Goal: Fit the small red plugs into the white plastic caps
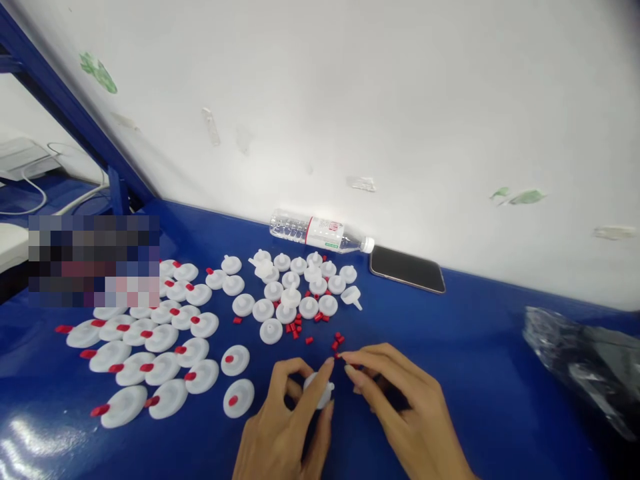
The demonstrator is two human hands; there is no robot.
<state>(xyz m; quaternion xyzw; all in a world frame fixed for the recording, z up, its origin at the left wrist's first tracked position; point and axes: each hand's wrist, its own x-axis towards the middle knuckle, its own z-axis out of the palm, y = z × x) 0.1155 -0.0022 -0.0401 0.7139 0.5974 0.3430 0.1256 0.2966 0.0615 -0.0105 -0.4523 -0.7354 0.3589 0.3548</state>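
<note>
Item: white disc (319, 390), held low at centre in your left hand (285, 427), fingers wrapped narrow around its rim. Item: small red cap (345, 361), pinched between the fingers of your right hand (400, 413), just beside the disc; tips of both hands nearly meet. Loose red caps (305, 327) lie scattered on the blue surface (475, 347) just beyond. Uncapped white discs (295, 287) cluster behind them. Capped discs (150, 347) lie in rows to the left. A water bottle (320, 233) lies by the wall, a phone (407, 269) beside it.
</note>
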